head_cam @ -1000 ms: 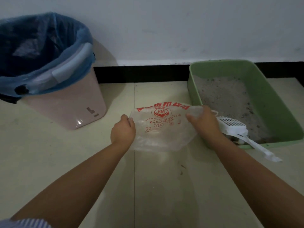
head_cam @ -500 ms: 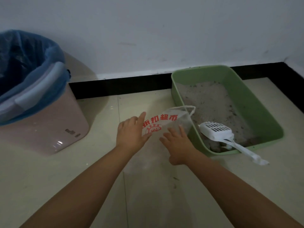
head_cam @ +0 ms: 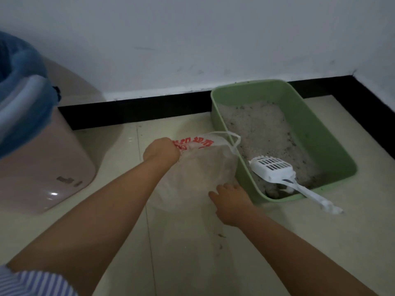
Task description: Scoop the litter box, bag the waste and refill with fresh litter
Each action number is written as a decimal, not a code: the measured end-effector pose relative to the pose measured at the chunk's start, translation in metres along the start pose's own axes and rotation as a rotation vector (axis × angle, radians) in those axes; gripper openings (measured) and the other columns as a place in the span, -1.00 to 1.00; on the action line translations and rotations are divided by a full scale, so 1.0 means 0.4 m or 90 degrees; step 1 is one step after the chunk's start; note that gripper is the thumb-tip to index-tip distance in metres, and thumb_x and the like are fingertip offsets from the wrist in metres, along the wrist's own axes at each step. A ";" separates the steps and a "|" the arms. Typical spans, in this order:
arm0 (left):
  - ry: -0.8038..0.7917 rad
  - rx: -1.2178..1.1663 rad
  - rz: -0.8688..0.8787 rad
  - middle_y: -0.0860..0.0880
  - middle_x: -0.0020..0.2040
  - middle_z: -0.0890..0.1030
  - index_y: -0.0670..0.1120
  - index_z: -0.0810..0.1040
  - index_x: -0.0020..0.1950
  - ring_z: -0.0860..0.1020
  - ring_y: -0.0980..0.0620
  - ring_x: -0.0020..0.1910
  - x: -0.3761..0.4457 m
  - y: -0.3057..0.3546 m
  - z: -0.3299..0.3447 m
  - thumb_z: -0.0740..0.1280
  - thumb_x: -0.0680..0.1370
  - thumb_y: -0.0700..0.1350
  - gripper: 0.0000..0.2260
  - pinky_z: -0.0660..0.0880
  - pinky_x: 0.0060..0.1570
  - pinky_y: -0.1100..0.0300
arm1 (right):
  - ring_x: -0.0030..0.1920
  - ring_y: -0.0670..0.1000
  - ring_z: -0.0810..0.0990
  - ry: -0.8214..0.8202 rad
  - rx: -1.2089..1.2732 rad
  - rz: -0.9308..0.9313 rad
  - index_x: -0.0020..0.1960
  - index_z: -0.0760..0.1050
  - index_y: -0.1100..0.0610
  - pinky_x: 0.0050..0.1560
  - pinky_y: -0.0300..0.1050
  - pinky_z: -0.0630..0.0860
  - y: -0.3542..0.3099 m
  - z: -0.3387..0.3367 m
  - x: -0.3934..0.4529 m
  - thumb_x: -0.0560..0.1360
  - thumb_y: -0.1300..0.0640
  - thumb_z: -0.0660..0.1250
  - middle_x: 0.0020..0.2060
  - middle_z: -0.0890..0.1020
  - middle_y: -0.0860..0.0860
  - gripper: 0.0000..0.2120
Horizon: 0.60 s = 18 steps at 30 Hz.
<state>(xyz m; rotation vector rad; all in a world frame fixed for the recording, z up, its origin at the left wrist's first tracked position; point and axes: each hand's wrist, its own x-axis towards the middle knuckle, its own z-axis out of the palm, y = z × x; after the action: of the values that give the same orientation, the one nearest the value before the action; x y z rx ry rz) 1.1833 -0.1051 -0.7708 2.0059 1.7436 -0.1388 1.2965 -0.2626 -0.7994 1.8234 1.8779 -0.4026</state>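
Observation:
A thin clear plastic bag (head_cam: 201, 167) with red print lies on the floor just left of the green litter box (head_cam: 316, 133). My left hand (head_cam: 162, 150) grips the bag's top edge in a fist. My right hand (head_cam: 232, 198) rests with loosely spread fingers on the bag's near right corner, beside the box's front corner. Grey litter fills the box, with dark clumps at its near end. A white slotted scoop (head_cam: 275, 169) lies in the box, its handle sticking out over the near rim to the right.
A pink waste bin (head_cam: 42, 167) lined with a blue bag stands at the left. A white wall with a black baseboard (head_cam: 136, 110) runs behind. Small dark specks lie on the beige tile floor (head_cam: 320, 242) near my right forearm.
Both hands lay flat on the bag half a second ago. My left hand has since closed on the bag's top edge, and my right hand has slid down to its lower right corner.

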 end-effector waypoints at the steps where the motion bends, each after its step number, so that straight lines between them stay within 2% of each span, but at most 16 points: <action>1: -0.023 -0.023 0.002 -0.21 0.21 0.53 -0.24 0.52 0.21 0.50 -0.16 0.18 0.000 0.010 0.001 0.14 0.59 -0.17 -0.72 0.42 0.11 0.09 | 0.33 0.19 0.27 0.029 0.008 -0.001 0.42 0.17 0.14 0.28 0.13 0.29 -0.001 -0.004 -0.008 0.55 0.14 0.16 0.33 0.30 0.19 -0.54; 3: -0.074 -0.077 -0.006 -0.24 0.21 0.52 -0.27 0.50 0.23 0.49 -0.19 0.19 -0.004 0.024 0.001 0.15 0.61 -0.15 -0.71 0.42 0.13 0.07 | 0.38 0.20 0.20 0.071 0.011 -0.007 0.47 0.06 0.13 0.33 0.13 0.23 -0.008 -0.009 -0.024 0.54 0.14 0.20 0.38 0.23 0.18 -0.44; 6: -0.127 -0.150 -0.019 -0.27 0.11 0.55 -0.31 0.50 0.19 0.53 -0.22 0.10 -0.018 0.030 -0.007 0.19 0.59 -0.16 -0.72 0.46 0.06 0.03 | 0.47 0.17 0.02 0.084 0.018 0.009 0.52 -0.09 0.10 0.44 0.13 0.01 -0.026 -0.008 -0.037 0.54 0.16 0.20 0.46 0.09 0.14 -0.33; 7: -0.147 -0.174 -0.012 -0.26 0.00 0.57 -0.32 0.52 0.12 0.55 -0.21 -0.02 -0.026 0.025 -0.011 0.20 0.58 -0.17 -0.74 0.47 -0.06 0.04 | 0.49 0.16 -0.03 0.077 0.040 0.021 0.52 -0.08 0.08 0.46 0.13 -0.05 -0.027 -0.008 -0.038 0.55 0.18 0.17 0.48 0.05 0.12 -0.36; 9: -0.184 -0.220 -0.001 -0.17 -0.29 0.48 -0.26 0.52 -0.14 0.46 -0.11 -0.34 -0.042 0.007 -0.021 0.21 0.57 -0.18 -0.81 0.36 -0.37 0.15 | 0.51 0.12 -0.05 0.094 0.095 0.055 0.49 0.09 0.07 0.47 0.09 -0.10 -0.022 0.010 -0.024 0.59 0.20 0.08 0.50 0.06 0.07 -0.51; 11: -0.197 -0.278 -0.014 -0.11 -0.39 0.40 -0.22 0.46 -0.28 0.36 -0.03 -0.46 -0.043 -0.020 -0.024 0.22 0.57 -0.18 -0.76 0.26 -0.51 0.24 | 0.51 0.10 -0.01 0.116 0.129 0.031 0.38 0.34 0.13 0.47 0.03 -0.07 -0.013 0.026 -0.006 0.61 0.19 0.05 0.49 0.13 0.04 -0.64; 13: -0.171 -0.379 -0.047 -0.13 -0.34 0.45 -0.24 0.51 -0.16 0.37 -0.03 -0.45 -0.027 -0.047 -0.021 0.20 0.58 -0.17 -0.80 0.28 -0.49 0.26 | 0.49 0.11 0.13 0.144 0.084 -0.052 0.18 0.53 0.20 0.45 0.05 0.08 -0.016 0.044 0.003 0.56 0.17 0.20 0.44 0.29 0.04 -0.74; 14: -0.134 -0.409 -0.059 -0.13 -0.32 0.46 -0.23 0.52 -0.09 0.38 -0.04 -0.44 -0.020 -0.058 -0.021 0.18 0.59 -0.16 -0.82 0.28 -0.47 0.24 | 0.41 0.12 0.32 0.171 0.049 -0.085 0.03 0.61 0.21 0.38 0.07 0.25 -0.013 0.045 0.002 0.45 0.15 0.36 0.33 0.45 0.07 -0.80; 15: -0.089 -0.411 -0.066 -0.12 -0.33 0.44 -0.21 0.51 -0.06 0.39 -0.06 -0.41 -0.013 -0.070 -0.020 0.15 0.60 -0.17 -0.82 0.28 -0.45 0.22 | 0.29 0.12 0.48 0.189 0.019 -0.104 -0.10 0.65 0.19 0.29 0.06 0.39 -0.009 0.046 -0.001 0.32 0.14 0.47 0.17 0.59 0.09 -0.81; 16: -0.044 -0.395 -0.064 -0.11 -0.35 0.43 -0.21 0.51 -0.06 0.41 -0.08 -0.37 -0.004 -0.081 -0.019 0.14 0.60 -0.18 -0.81 0.30 -0.40 0.20 | 0.22 0.12 0.53 0.163 -0.007 -0.124 -0.13 0.65 0.18 0.26 0.05 0.42 -0.005 0.048 -0.003 0.28 0.14 0.49 0.09 0.63 0.10 -0.81; 17: -0.012 -0.376 -0.057 -0.11 -0.34 0.44 -0.23 0.52 -0.05 0.45 -0.10 -0.30 0.005 -0.090 -0.015 0.13 0.59 -0.19 -0.80 0.34 -0.33 0.15 | 0.23 0.13 0.52 0.132 0.000 -0.141 -0.08 0.63 0.21 0.29 0.03 0.39 -0.002 0.046 -0.008 0.32 0.17 0.45 0.08 0.62 0.13 -0.81; 18: 0.001 -0.366 -0.047 -0.14 -0.30 0.49 -0.24 0.54 -0.04 0.48 -0.12 -0.23 0.010 -0.097 -0.011 0.14 0.59 -0.19 -0.79 0.39 -0.26 0.11 | 0.20 0.15 0.54 0.146 0.010 -0.164 -0.08 0.63 0.23 0.24 0.00 0.44 0.006 0.042 -0.014 0.31 0.20 0.46 0.06 0.62 0.16 -0.80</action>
<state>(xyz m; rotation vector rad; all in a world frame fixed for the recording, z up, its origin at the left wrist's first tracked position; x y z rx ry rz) 1.1459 -0.0968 -0.7792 1.5231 1.6220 0.3083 1.3014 -0.2760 -0.8103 1.7017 2.2836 -0.3056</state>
